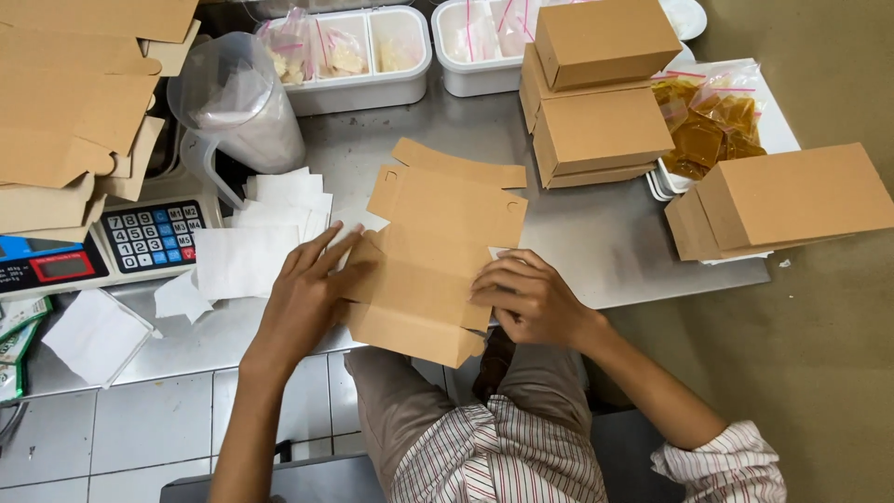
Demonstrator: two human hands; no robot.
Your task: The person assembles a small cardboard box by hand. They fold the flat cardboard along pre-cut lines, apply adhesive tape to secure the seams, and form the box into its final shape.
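A flat brown cardboard box blank (438,251) lies on the steel table (605,242) in front of me, its flaps partly folded up. My left hand (307,298) presses flat on the blank's left flap, fingers spread. My right hand (531,298) rests on the blank's right edge, fingers curled over the fold. Both hands touch the same blank.
Folded brown boxes (601,93) are stacked at the back, with another stack (782,200) at the right. White paper sheets (256,233) lie left of the blank, beside a scale (112,247), a plastic jug (242,107), flat blanks (74,102), white trays (372,56) and sachets (708,126).
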